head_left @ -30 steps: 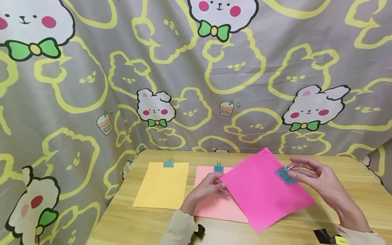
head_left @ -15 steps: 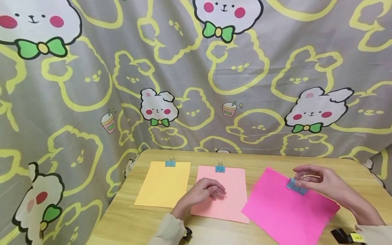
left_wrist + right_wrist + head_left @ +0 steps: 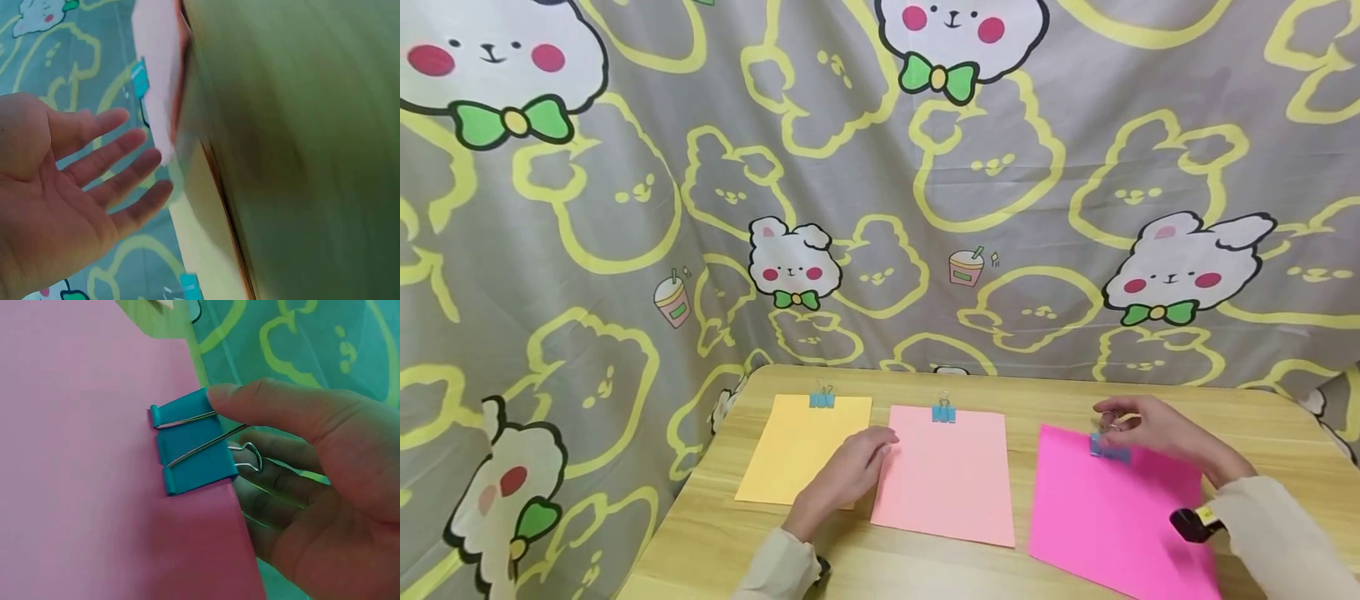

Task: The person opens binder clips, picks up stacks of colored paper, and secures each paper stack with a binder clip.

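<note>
Bright magenta paper [image 3: 1112,508] lies on the right of the table with a blue binder clip [image 3: 194,444] on its far edge. My right hand [image 3: 1157,433] pinches that clip by its wire handles, thumb on one side and fingers behind. Left of it lies light pink paper [image 3: 943,479] with its own blue binder clip [image 3: 943,413]. Yellow paper [image 3: 805,450] with another blue binder clip [image 3: 822,400] is at the left. My left hand [image 3: 846,467], fingers extended and holding nothing, hovers between the yellow and pink papers; its palm [image 3: 56,212] shows in the left wrist view.
The wooden table [image 3: 992,575] carries all three papers in a row. A grey curtain [image 3: 865,192] printed with yellow outlines and white bunnies hangs along its back and left sides.
My left hand has let go of the magenta paper and moved left. My right hand has lowered that paper onto the table and turned it straighter, still pinching its clip.
</note>
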Demonstrator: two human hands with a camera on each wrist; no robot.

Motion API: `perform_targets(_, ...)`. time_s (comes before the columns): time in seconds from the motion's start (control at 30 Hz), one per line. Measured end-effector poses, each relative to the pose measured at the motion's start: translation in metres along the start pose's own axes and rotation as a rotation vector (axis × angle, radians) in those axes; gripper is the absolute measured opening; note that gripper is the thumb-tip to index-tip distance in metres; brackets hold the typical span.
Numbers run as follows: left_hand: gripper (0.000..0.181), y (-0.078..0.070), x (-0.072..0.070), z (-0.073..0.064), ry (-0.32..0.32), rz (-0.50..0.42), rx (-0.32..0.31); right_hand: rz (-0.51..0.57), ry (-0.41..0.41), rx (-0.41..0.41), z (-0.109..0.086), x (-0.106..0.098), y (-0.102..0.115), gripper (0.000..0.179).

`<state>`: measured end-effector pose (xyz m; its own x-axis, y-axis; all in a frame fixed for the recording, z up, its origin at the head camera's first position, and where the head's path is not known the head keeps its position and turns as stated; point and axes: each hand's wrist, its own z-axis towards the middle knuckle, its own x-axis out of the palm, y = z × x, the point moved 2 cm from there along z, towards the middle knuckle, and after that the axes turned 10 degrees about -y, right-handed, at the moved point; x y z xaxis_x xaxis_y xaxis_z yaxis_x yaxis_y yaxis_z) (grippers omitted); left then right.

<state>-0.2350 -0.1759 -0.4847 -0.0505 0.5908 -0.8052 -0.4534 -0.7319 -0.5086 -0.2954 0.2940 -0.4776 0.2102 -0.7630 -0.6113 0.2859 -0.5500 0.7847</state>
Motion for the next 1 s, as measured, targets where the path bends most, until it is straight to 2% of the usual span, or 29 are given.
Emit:
perform_targets(0.07,0.024,0.005,-0.003,-0.003,-0.011,0.029,0.023,-0.021,-0.004,0.003,0.007,0.001,-0.002,0.052)
perform_targets(0.2,0.027,0.017,-0.009,-0.008,-0.032,0.074,0.03,-0.076,-0.029,0.001,0.017,0.002,-0.004,0.048)
perform_targets(0.4,0.03,0.029,-0.019,-0.012,-0.073,0.13,0.032,-0.186,-0.128,-0.002,0.023,0.007,-0.013,0.034)
perform_targets(0.57,0.036,0.037,-0.027,-0.011,-0.088,0.191,0.01,-0.185,-0.143,-0.027,0.028,0.013,-0.016,0.016)
perform_targets(0.67,0.04,0.041,-0.03,-0.009,-0.098,0.218,0.004,-0.168,-0.134,-0.042,0.033,0.015,-0.017,0.013)
perform_targets(0.77,0.047,0.046,-0.032,-0.006,-0.096,0.246,0.003,-0.162,-0.138,-0.06,0.035,0.015,-0.019,0.02)
perform_targets(0.9,0.053,0.053,-0.035,0.0,-0.098,0.275,-0.008,-0.171,-0.152,-0.09,0.034,0.015,-0.018,0.041)
perform_targets(1.0,0.054,0.057,-0.037,0.003,-0.114,0.29,-0.011,-0.197,-0.186,-0.083,0.031,0.016,-0.013,0.056)
